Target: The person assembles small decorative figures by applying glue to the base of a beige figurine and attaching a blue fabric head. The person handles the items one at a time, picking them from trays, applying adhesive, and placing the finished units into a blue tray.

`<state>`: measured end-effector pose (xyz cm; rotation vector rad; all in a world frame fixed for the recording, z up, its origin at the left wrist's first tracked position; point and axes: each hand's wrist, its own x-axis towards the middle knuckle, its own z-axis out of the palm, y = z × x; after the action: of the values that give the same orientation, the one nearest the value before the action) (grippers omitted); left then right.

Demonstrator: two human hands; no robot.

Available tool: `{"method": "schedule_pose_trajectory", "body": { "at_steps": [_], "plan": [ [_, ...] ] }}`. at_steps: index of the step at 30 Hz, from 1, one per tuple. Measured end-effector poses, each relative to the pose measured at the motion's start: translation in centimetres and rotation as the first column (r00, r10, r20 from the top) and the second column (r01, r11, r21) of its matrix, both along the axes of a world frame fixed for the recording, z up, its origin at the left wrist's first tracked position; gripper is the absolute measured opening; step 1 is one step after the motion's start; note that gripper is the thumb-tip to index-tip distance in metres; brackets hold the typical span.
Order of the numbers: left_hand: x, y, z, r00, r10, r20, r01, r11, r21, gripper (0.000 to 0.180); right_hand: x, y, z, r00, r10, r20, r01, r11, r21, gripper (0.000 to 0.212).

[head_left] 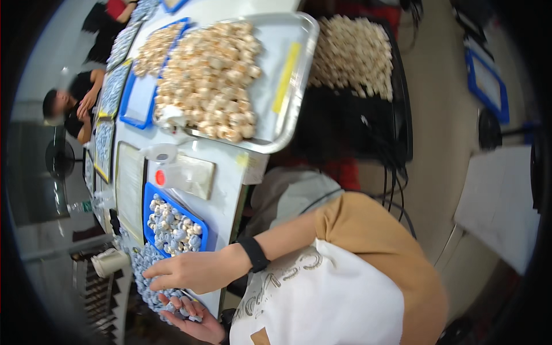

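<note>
My right hand [192,271], with a black band at its wrist, reaches over a heap of small rounded blue-grey pieces [144,270]. Its fingers are stretched out and apart, with nothing visible in them. Just below it, my left hand [198,328] is palm up, fingers curled around a few of these blue-grey pieces [185,312]. Part of the heap is hidden behind my hands. Beside my right hand stands a blue tray [204,231] with mixed blue-grey and cream pieces [175,227].
A large metal tray [282,129] of cream pieces lies farther up the white table [227,172]. Near it are a clear container [192,172], a tape roll [161,152] and another blue tray [135,122]. A dark crate [402,115] carries more pieces. Another person [80,103] sits across the table.
</note>
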<state>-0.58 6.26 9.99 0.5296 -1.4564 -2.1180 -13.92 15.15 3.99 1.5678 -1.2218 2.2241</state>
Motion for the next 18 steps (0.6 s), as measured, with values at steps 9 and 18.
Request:
{"method": "schedule_pose_trajectory", "body": {
  "at_steps": [9,18],
  "plan": [
    [-0.1,-2.6,-3.8,0.999,0.052,0.005,-0.052,0.992,-0.113,0.046,-6.6,10.2,7.1,0.946,-0.203,-0.254,0.266,0.932,0.245,0.038],
    [-0.3,-2.1,-4.0,0.994,-0.089,-0.058,0.087,0.995,-0.039,0.042,-15.4,20.3,0.7,0.555,-0.832,0.012,0.520,0.358,0.775,0.054]
  ]
}}
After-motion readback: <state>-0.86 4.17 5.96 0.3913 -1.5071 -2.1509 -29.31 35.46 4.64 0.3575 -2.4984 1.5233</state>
